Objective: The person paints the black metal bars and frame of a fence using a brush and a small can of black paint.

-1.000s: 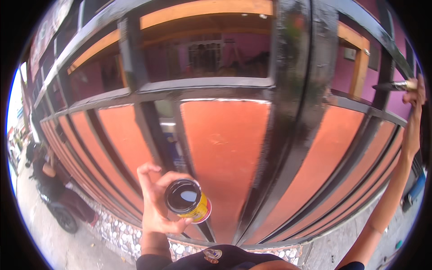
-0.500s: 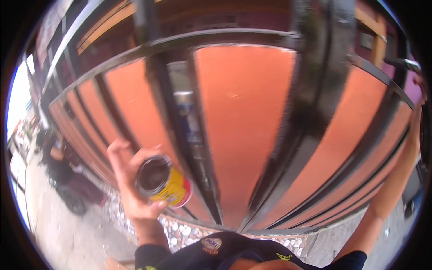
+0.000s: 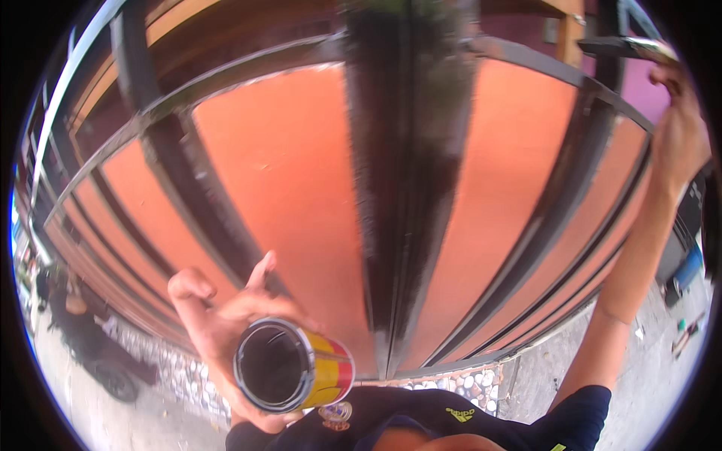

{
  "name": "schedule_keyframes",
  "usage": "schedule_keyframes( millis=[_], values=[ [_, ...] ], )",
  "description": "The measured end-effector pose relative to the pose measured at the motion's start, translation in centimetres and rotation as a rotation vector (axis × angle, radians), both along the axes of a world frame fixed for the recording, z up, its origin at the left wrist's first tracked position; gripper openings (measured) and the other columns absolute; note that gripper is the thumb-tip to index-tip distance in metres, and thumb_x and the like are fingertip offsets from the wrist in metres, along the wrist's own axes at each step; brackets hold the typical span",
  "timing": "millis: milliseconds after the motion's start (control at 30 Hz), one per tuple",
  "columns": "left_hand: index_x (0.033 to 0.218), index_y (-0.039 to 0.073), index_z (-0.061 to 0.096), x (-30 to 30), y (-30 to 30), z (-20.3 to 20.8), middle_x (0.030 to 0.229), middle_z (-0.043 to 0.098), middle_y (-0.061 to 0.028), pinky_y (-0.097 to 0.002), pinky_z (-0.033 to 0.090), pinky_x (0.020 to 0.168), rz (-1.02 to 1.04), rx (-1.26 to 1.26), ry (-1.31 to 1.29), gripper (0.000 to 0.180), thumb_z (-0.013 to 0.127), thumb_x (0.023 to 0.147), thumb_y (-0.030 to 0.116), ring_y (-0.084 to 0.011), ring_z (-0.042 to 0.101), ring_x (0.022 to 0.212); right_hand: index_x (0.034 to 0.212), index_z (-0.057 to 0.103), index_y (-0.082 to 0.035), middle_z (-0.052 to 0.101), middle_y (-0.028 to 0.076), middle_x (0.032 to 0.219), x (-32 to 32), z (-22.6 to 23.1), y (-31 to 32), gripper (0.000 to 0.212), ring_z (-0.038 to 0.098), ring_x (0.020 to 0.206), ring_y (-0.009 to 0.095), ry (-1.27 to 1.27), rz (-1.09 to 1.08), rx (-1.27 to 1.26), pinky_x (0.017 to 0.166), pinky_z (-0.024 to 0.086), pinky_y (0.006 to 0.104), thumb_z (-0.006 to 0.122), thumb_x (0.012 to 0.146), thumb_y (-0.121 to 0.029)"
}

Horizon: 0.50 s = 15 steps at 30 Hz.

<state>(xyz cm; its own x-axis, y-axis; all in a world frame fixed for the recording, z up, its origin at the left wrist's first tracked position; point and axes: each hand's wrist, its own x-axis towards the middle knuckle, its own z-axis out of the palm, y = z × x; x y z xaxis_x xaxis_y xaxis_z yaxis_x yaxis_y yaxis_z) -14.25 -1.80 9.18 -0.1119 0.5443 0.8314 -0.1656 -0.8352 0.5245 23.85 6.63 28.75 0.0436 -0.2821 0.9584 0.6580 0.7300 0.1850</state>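
My left hand (image 3: 218, 319) is wrapped round a small yellow and red paint can (image 3: 327, 368), held low in front of my chest. The can's open top is tilted toward me and shows dark paint inside. Out at the upper right, my right hand (image 3: 681, 139) grips a paintbrush (image 3: 620, 47) with its dark bristles pointing left. The bristles overlap the top of a gate (image 3: 410, 195) with dark metal bars and orange panels; whether they touch it I cannot tell.
At the far left a person (image 3: 75, 304) is beside a motorbike wheel (image 3: 116, 383) on the pavement. Pebbled ground (image 3: 477, 387) runs along the gate's foot. On the right, a blue object (image 3: 686, 270) and small items lie on the concrete.
The view has turned to the right, so the gate shifts left in it. The paint can is now lower and nearer my body. More of my right hand and the paintbrush shows.
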Motion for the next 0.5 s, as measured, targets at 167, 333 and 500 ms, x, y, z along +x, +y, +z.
schedule_keyframes(
  millis=[167,333,500],
  values=[
    [0.128,0.007,0.013,-0.8,-1.9,-0.7,0.083,0.065,-0.0170,-0.0449,0.038,0.107,0.125,-0.070,0.099,0.109,0.087,0.051,0.032,-0.0286,0.069,0.072,0.102,0.056,0.000,0.064,0.008,0.070,-4.6,0.0,0.1,0.019,0.059,0.052,0.011,0.049,0.348,0.060,0.048,0.046,0.0209,0.063,0.095,-0.016],
    [0.126,0.009,0.020,2.0,-0.1,0.6,0.095,0.066,-0.0138,-0.0502,0.031,0.106,0.107,-0.178,0.158,0.101,0.088,0.059,0.043,-0.0276,0.066,0.090,0.105,0.062,0.005,0.066,0.009,0.072,-2.7,0.2,0.1,0.027,0.056,0.052,0.011,0.087,0.269,-0.081,0.054,0.046,0.0226,0.068,0.092,-0.018],
    [0.127,0.009,0.019,1.9,0.6,1.7,0.097,0.063,-0.0155,-0.0452,0.043,0.095,0.109,-0.267,0.166,0.102,0.087,0.059,0.043,-0.0288,0.062,0.093,0.107,0.061,0.004,0.066,0.010,0.074,-2.3,2.4,-0.2,0.028,0.054,0.049,0.009,0.054,0.215,-0.189,0.049,0.043,0.0212,0.069,0.091,-0.018]
  ],
)
